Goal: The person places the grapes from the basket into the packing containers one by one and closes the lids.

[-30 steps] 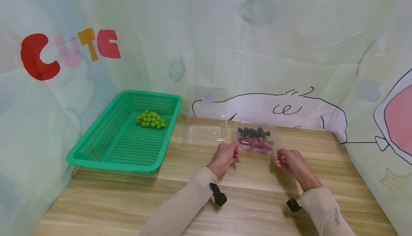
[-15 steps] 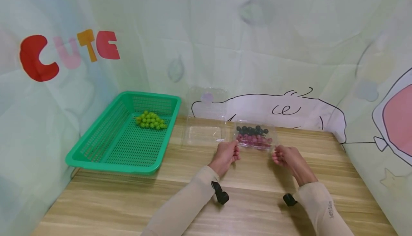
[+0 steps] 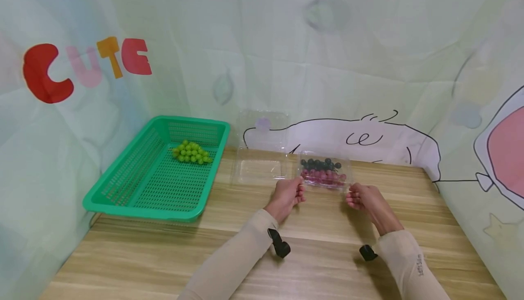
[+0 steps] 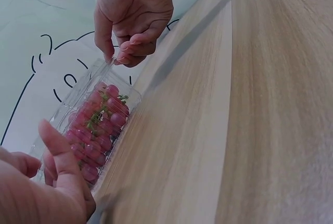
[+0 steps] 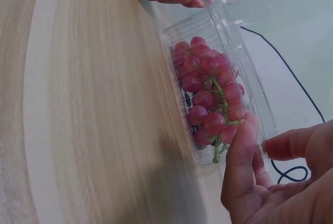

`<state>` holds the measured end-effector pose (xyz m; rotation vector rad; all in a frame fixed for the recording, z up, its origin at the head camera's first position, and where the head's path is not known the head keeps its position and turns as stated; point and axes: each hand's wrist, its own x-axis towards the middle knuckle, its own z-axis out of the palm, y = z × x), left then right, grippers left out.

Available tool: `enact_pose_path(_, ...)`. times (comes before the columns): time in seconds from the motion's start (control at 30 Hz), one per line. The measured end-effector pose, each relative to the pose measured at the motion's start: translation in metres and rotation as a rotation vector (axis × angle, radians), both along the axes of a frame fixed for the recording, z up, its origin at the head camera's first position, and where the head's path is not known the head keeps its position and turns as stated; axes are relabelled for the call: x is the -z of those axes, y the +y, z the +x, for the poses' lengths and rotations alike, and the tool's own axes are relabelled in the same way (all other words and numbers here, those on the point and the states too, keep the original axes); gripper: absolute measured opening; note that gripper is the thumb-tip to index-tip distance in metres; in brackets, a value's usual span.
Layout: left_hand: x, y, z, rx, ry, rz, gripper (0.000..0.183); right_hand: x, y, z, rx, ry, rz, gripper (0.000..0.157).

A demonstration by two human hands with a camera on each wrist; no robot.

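Note:
A clear plastic clamshell box with its lid down lies on the table, toward the back wall. Dark grapes fill its far half and red grapes the near half. My left hand pinches the rim at the near left corner, thumb above and fingers curled below. At the near right corner my right hand pinches the same rim between thumb and fingers. From the side, green stems show among the red grapes in the right wrist view, behind the ribbed wall of the box.
Left of the box, a second clear clamshell stands with its lid raised against the printed cloth wall. Farther left is a green mesh basket with a bunch of green grapes in it. Wooden table surface lies in front.
The filled box and both hands have shifted slightly left and away from me, mostly in the first half second. Both hands keep their pinch on the rim.

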<state>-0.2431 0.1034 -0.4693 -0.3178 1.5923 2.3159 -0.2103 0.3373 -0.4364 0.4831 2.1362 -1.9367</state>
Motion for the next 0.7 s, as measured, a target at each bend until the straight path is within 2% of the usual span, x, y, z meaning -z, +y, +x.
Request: enact_pose_path(0.7,-0.0027,-0.0010,0.0013,-0.002,0.000,-0.004,0.030,-0.0006,-0.0008,0.0001,0.006,-0.005,0.013,0.034)
